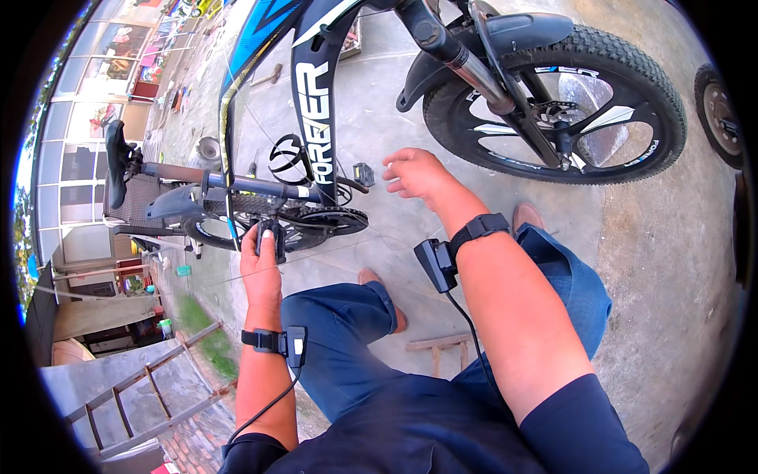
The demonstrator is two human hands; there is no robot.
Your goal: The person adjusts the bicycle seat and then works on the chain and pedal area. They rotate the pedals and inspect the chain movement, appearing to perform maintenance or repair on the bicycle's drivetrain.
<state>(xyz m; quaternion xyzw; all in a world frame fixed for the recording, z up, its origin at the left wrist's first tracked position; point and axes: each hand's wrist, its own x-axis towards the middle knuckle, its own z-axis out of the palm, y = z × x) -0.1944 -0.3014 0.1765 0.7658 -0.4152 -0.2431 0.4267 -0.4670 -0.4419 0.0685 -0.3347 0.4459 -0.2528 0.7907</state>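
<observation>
Fingers (250, 239) of your left hand (261, 267) are grasping a pedal (279, 246). Your right hand (420, 174) (released, half-curled) is hovering near the other pedal (363, 174).

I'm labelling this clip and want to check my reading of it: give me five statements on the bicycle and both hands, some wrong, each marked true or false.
1. The left hand holds a bicycle pedal. True.
2. A dark fender curves over the front wheel. True.
3. The right hand grips the front wheel. False: the right hand is open and empty, apart from the front wheel.
4. The saddle is white. False: the saddle is black.
5. A ladder shows at the lower left of the picture. True.
</observation>
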